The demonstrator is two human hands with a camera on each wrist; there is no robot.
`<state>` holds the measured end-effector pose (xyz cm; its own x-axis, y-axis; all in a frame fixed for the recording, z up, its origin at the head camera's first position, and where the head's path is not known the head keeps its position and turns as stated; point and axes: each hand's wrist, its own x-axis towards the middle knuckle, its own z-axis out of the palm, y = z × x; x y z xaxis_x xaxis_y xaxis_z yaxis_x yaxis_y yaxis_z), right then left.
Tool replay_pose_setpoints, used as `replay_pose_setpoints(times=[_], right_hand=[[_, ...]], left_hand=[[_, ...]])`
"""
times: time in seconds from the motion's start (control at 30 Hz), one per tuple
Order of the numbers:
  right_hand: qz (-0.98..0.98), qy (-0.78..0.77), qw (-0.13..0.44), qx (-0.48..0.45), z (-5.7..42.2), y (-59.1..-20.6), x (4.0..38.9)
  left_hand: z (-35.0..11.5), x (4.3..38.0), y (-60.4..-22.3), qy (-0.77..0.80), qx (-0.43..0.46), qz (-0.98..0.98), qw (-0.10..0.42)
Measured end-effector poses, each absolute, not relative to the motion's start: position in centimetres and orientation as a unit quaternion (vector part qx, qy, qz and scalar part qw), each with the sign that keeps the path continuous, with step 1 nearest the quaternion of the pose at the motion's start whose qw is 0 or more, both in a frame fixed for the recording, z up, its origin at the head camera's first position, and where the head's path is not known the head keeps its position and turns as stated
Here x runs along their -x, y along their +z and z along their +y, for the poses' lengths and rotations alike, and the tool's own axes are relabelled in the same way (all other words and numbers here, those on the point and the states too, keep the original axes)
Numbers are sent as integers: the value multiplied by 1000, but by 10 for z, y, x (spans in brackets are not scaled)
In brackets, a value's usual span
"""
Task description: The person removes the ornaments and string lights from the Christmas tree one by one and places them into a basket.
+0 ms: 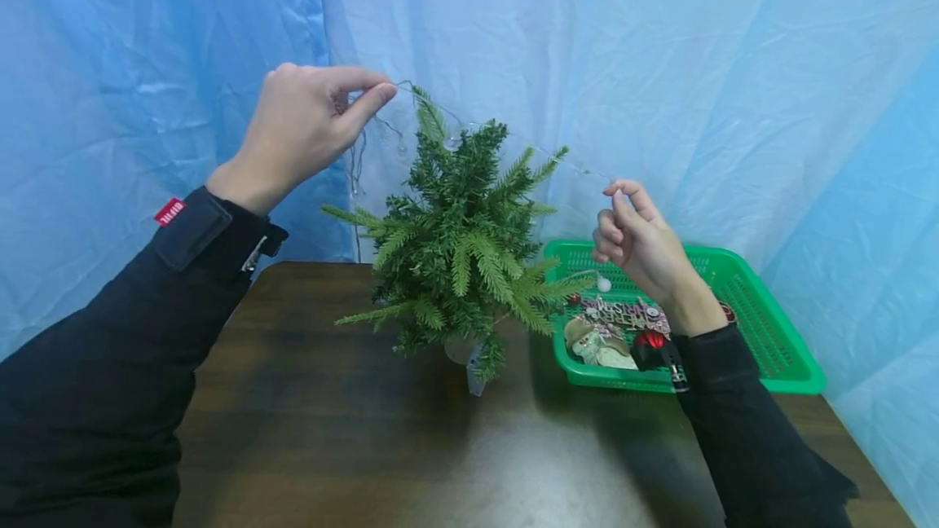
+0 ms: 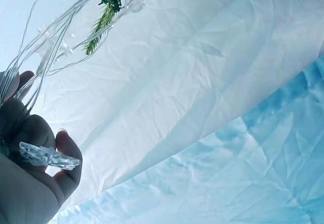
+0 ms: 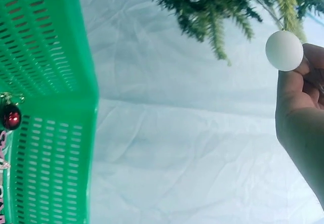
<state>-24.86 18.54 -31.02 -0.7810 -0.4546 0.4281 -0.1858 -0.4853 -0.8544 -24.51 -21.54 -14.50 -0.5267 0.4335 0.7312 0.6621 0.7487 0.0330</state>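
A small green artificial Christmas tree (image 1: 462,243) stands on the table. Above its left side, my left hand (image 1: 304,116) pinches a string of fairy lights. In the left wrist view, several clear wires (image 2: 48,44) run out of that hand, and a clear plastic piece (image 2: 49,157) lies against its fingers. The light string (image 1: 579,171) stretches past the treetop to my right hand (image 1: 645,243), whose thumb and fingers pinch it right of the tree. A white ball (image 3: 284,51) on a branch shows beside the right hand; whether they touch I cannot tell.
A green plastic basket (image 1: 781,341) is on the right of the table, under my right forearm. It holds Merry Christmas lettering (image 1: 627,314) and a red bauble (image 3: 11,117) among other ornaments. Blue and white curtains (image 1: 660,47) hang behind the dark wooden table (image 1: 352,438).
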Motion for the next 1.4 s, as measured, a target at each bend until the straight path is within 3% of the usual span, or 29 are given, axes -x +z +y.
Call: replay_pose_setpoints(times=[0.53, 0.9, 1.07, 1.4], right_hand=[[463, -801, 82, 370, 167, -289, 241], [496, -751, 82, 428, 169, -294, 234], [490, -746, 81, 443, 162, -291, 235], [509, -722, 93, 460, 159, -296, 233]], left_hand=[[-218, 240, -142, -243, 268, -831, 423], [-240, 220, -141, -147, 372, -783, 476], [-243, 218, -143, -171, 358, -767, 505], [-258, 207, -155, -218, 323, -784, 483]])
